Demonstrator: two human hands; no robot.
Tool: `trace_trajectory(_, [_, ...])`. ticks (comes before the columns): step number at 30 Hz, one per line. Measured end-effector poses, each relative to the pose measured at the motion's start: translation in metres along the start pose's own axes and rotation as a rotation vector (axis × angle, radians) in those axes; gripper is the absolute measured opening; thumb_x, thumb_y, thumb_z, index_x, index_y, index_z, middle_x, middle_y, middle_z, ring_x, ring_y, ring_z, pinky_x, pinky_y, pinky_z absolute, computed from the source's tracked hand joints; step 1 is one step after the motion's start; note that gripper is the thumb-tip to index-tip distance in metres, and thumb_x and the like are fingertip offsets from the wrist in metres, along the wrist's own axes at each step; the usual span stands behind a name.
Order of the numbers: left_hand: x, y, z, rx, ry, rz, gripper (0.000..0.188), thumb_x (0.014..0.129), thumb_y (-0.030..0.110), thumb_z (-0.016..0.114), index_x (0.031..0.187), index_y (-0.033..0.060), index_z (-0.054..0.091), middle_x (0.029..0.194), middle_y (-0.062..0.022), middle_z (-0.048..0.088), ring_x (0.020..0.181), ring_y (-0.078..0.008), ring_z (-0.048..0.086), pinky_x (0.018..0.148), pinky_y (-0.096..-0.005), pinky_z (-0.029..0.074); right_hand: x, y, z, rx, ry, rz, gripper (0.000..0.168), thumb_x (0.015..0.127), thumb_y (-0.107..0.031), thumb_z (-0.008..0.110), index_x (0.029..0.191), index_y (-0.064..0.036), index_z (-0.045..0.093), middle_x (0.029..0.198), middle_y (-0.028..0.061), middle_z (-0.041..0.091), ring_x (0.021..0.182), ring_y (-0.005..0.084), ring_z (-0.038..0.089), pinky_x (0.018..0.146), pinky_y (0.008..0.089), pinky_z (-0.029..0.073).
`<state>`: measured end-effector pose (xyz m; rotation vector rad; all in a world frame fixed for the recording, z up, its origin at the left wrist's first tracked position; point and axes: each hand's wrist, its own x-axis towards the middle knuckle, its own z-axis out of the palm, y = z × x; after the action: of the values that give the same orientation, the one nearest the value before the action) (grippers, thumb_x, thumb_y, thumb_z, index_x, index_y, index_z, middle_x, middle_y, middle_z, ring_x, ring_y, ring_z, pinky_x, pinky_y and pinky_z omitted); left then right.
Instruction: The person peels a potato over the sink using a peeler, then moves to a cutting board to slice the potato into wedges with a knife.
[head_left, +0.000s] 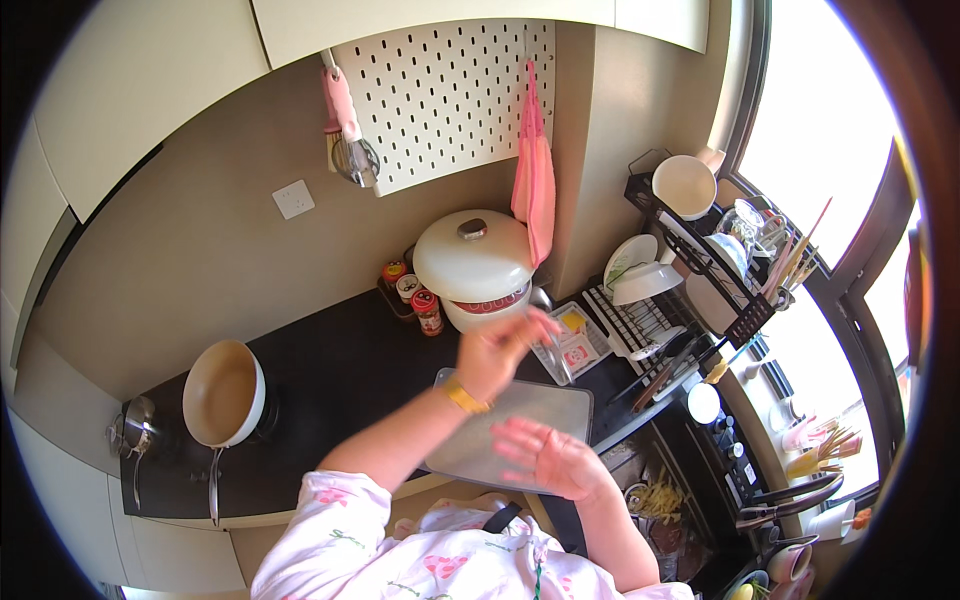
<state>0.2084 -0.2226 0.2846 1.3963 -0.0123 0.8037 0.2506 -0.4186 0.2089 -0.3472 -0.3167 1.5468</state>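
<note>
My left hand, with a gold-coloured bracelet at the wrist, is raised over the counter in front of the white pot. Its blurred fingers overlap a shiny metal utensil; whether they hold it cannot be told. Nearer to me, my right hand has its fingers spread and holds nothing. Beneath both hands lies a grey, translucent cutting board on the black counter. A white domed lid with a dark knob is tilted on the pot, and a red patterned band shows below it.
Seasoning jars stand left of the pot. A light-coloured frying pan sits farther left. Right are a shallow tray, a dish rack and the sink area with peelings. A pink cloth hangs from the pegboard.
</note>
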Motion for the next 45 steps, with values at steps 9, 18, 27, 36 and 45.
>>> trace_trajectory(9, [0.144, 0.166, -0.119, 0.616, 0.457, 0.542, 0.024, 0.097, 0.018, 0.066, 0.102, -0.0044, 0.072, 0.086, -0.0107, 0.074, 0.072, -0.0113, 0.065, 0.070, -0.0252, 0.054, -0.042, -0.006, -0.034, -0.232, 0.173, -0.086, 0.035, 0.105, -0.020, 0.047, 0.132, 0.002, 0.051, 0.134, 0.0272, 0.057, 0.119, 0.0356, 0.060, 0.105, 0.0476, 0.047])
trace_trajectory(18, [0.192, 0.170, -0.176, 0.635, 0.520, 0.424, 0.035, 0.093, 0.032, 0.071, 0.098, -0.0023, 0.074, 0.083, -0.0058, 0.073, 0.070, -0.0069, 0.063, 0.068, -0.0227, 0.050, -0.104, 0.008, -0.070, -0.201, 0.359, -0.143, 0.030, 0.103, -0.019, 0.051, 0.126, 0.000, 0.054, 0.129, 0.0265, 0.060, 0.115, 0.0345, 0.063, 0.101, 0.0462, 0.050])
trace_trajectory(27, [0.181, 0.150, -0.180, 0.778, 0.711, 0.363, 0.043, 0.100, 0.027, 0.060, 0.121, -0.0108, 0.058, 0.108, -0.0221, 0.068, 0.096, -0.0278, 0.066, 0.086, -0.0340, 0.054, -0.163, 0.031, -0.099, -0.295, 0.566, -0.180, 0.030, 0.106, -0.023, 0.047, 0.128, -0.003, 0.053, 0.129, 0.0175, 0.062, 0.115, 0.0236, 0.063, 0.101, 0.0364, 0.049])
trace_trajectory(36, [0.011, -0.123, -0.003, 0.784, 0.106, 0.051, 0.017, 0.094, 0.008, 0.067, 0.097, 0.0038, 0.052, 0.088, -0.0003, 0.047, 0.082, -0.0131, 0.047, 0.077, -0.0288, 0.044, -0.264, 0.055, -0.145, -0.665, 1.422, -0.557, 0.015, 0.090, -0.012, 0.072, 0.093, -0.006, 0.060, 0.088, -0.0008, 0.061, 0.080, 0.0088, 0.058, 0.070, 0.0257, 0.050])
trace_trajectory(45, [-0.195, -0.256, 0.293, 0.128, -1.390, -0.398, 0.022, 0.066, -0.012, 0.059, 0.066, 0.0041, 0.044, 0.069, -0.0041, 0.045, 0.065, -0.0196, 0.048, 0.059, -0.0300, 0.040, -0.377, 0.100, -0.181, -1.487, 1.843, -0.625, 0.017, 0.072, 0.011, 0.055, 0.072, -0.005, 0.049, 0.081, 0.0102, 0.050, 0.086, 0.0310, 0.054, 0.073, 0.0403, 0.046])
